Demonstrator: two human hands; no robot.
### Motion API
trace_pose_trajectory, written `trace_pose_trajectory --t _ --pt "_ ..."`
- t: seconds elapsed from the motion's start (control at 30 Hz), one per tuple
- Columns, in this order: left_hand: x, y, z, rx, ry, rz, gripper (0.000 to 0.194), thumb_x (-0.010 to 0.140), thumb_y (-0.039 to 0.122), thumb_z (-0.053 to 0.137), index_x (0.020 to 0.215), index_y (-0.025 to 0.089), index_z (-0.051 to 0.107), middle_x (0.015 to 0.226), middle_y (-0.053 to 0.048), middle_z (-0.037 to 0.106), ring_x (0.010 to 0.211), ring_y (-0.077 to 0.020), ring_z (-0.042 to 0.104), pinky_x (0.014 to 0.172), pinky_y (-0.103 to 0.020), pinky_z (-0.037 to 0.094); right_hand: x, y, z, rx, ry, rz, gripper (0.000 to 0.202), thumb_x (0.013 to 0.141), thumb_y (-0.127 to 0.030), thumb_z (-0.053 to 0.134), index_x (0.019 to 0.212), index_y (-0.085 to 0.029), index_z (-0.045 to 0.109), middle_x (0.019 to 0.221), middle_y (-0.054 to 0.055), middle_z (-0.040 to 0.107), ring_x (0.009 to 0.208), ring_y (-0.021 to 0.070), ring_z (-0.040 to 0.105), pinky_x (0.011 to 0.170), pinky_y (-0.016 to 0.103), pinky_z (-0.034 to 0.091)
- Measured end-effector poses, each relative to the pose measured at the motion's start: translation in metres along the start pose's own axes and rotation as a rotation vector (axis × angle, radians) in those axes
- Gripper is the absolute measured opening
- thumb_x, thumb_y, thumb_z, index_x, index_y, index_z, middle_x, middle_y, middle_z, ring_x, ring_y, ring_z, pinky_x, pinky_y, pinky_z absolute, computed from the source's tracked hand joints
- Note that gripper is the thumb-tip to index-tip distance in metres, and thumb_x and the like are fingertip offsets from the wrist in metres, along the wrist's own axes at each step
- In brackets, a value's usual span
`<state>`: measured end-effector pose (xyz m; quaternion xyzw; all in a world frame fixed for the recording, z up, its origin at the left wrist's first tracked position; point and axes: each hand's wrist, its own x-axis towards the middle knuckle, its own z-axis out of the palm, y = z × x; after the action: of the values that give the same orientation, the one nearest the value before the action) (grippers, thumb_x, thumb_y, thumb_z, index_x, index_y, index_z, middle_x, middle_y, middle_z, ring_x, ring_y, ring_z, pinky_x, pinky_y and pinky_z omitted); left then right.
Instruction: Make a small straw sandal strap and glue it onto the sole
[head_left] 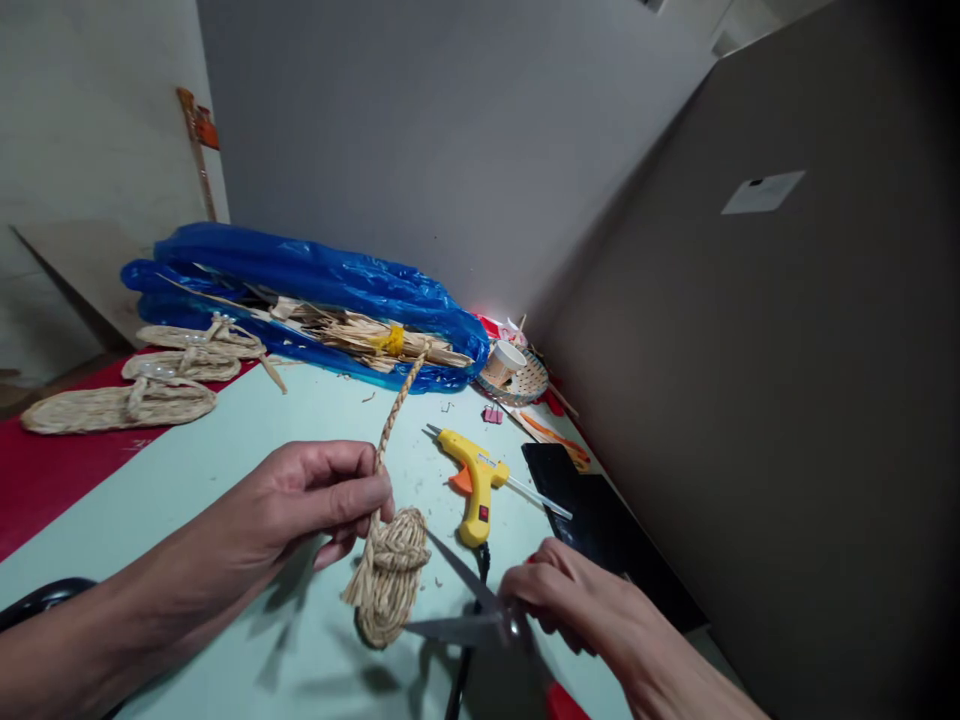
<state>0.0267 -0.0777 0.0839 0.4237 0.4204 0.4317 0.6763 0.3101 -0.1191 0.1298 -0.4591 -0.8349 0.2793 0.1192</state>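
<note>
My left hand (330,500) pinches a thin braided straw cord (397,405) that stands up from its fingertips, its frayed lower end hanging below them. A small woven straw sandal (394,580) is just under and right of those fingers; whether the cord is joined to it I cannot tell. My right hand (566,600) is closed around scissors (480,605) with red handles. Their blades are spread apart and point left, the tips close to the small sandal's right side.
A yellow glue gun (476,480) lies mid-table beside a black phone (551,470). Behind are a blue plastic bag (315,265) with dried straw and a basket (529,380) holding a paper cup (504,360). Several straw sandals (120,408) lie at left. A grey partition (750,350) stands right.
</note>
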Motion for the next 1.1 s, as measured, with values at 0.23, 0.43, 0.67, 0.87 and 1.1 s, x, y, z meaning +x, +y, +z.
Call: trace_pose_trajectory --t 0.23,0.43,0.67,0.87,1.1 --pt "-0.002 0.006 -0.004 0.17 0.009 0.075 0.027 0.074 0.044 0.088 0.065 0.023 0.073 0.063 0.003 0.056 0.061 -0.0155 0.047 0.055 -0.024 0.044 0.024 -0.02 -0.004 -0.023 -0.167 0.126 0.029 0.09 -0.052 0.071 0.091 -0.023 0.078 0.084 0.005 0.074 0.072 0.02 0.064 0.058 0.024 0.048" --pt "-0.004 0.003 -0.006 0.201 -0.029 -0.001 0.026 0.075 0.046 0.085 0.069 0.024 0.073 0.07 0.003 0.06 0.07 -0.0177 0.051 0.062 -0.026 0.046 0.036 -0.025 -0.009 -0.053 -0.212 0.133 0.021 0.084 -0.031 0.072 0.103 -0.024 0.079 0.097 0.004 0.078 0.08 0.0197 0.069 0.064 0.023 0.051" --pt "-0.003 0.002 -0.003 0.177 -0.046 -0.041 0.025 0.076 0.041 0.085 0.067 0.023 0.07 0.068 0.005 0.061 0.069 -0.0156 0.05 0.06 -0.023 0.045 0.04 -0.027 -0.011 -0.034 -0.255 0.143 0.019 0.084 -0.025 0.07 0.101 -0.023 0.078 0.086 0.002 0.075 0.071 0.0172 0.065 0.058 0.022 0.046" --pt "0.0 0.001 -0.003 0.25 -0.091 -0.063 0.026 0.075 0.047 0.082 0.073 0.023 0.073 0.078 0.0 0.071 0.08 -0.0216 0.06 0.07 -0.028 0.051 0.036 -0.029 -0.008 -0.035 -0.231 0.112 0.013 0.08 -0.023 0.07 0.091 -0.023 0.079 0.077 0.001 0.071 0.071 0.0178 0.062 0.06 0.023 0.045" --pt "0.001 0.0 0.0 0.234 -0.078 -0.128 0.032 0.069 0.049 0.084 0.068 0.023 0.065 0.073 -0.001 0.07 0.068 -0.02 0.059 0.058 -0.027 0.049 0.045 -0.027 -0.007 0.05 -0.282 0.073 0.012 0.084 -0.03 0.069 0.084 -0.021 0.076 0.062 -0.003 0.058 0.057 0.0135 0.047 0.05 0.022 0.037"
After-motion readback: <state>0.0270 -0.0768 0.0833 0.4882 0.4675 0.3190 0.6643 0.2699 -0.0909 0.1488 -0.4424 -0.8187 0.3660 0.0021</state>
